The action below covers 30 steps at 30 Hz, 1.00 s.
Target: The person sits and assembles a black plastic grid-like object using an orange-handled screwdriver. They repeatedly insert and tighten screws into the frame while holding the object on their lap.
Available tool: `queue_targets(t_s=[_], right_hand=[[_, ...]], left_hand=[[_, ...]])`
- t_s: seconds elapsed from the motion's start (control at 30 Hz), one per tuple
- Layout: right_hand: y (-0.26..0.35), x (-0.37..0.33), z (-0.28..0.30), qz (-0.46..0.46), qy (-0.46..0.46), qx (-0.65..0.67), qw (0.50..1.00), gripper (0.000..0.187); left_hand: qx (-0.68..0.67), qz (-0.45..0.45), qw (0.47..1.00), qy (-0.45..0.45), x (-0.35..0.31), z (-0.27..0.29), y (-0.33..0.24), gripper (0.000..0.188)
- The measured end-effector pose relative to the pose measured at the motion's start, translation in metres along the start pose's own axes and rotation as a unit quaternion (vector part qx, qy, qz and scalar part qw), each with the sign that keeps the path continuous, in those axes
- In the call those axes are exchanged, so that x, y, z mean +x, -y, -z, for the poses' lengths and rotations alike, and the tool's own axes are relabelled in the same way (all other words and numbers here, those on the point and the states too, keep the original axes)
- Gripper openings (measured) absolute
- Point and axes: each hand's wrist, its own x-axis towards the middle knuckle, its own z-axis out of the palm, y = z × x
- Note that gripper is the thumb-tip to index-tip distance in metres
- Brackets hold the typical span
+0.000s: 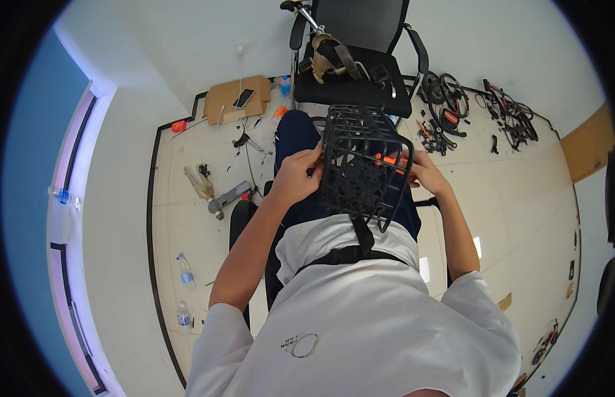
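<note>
Dark lettering [293, 343] marked the white T-shirt [393, 317] as the left hand [297, 175] gripped the black wire basket [352, 188] on the lap [295, 140] and the right hand [426, 173] grasped a bright-orange tool [389, 160], partly screened by that basket, near a black mesh-backed chair [362, 26].

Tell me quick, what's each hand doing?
Left hand: closed on the side of the black basket.
Right hand: holding an orange object, partly hidden.
</note>
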Motion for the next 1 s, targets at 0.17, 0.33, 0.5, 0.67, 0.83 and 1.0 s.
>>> queue_targets(t_s=[0.17, 0.33, 0.5, 0.67, 0.83, 1.0], right_hand=[[-0.021, 0.008, 0.011, 0.061, 0.062, -0.078, 0.993, 0.022], [-0.015, 0.004, 0.002, 0.227, -0.047, -0.207, 0.951, 0.033], [-0.016, 0.010, -0.011, 0.288, -0.116, -0.263, 0.913, 0.036], [-0.012, 0.007, -0.014, 0.221, -0.051, -0.279, 0.933, 0.030], [-0.001, 0.010, -0.018, 0.172, -0.027, -0.332, 0.927, 0.023], [-0.027, 0.025, -0.016, 0.352, -0.134, -0.354, 0.856, 0.021]], left_hand=[[0.014, -0.036, 0.999, -0.013, 0.001, 0.000, 0.001, 0.052], [-0.009, -0.007, 1.000, -0.014, 0.002, 0.000, 0.000, 0.052], [0.011, -0.017, 1.000, -0.018, 0.002, 0.000, -0.001, 0.052], [0.023, -0.018, 0.999, -0.016, 0.003, 0.002, -0.004, 0.048], [0.021, -0.030, 0.999, -0.015, 0.007, 0.002, -0.011, 0.048], [0.025, -0.038, 0.999, -0.016, 0.005, 0.000, -0.016, 0.050]])
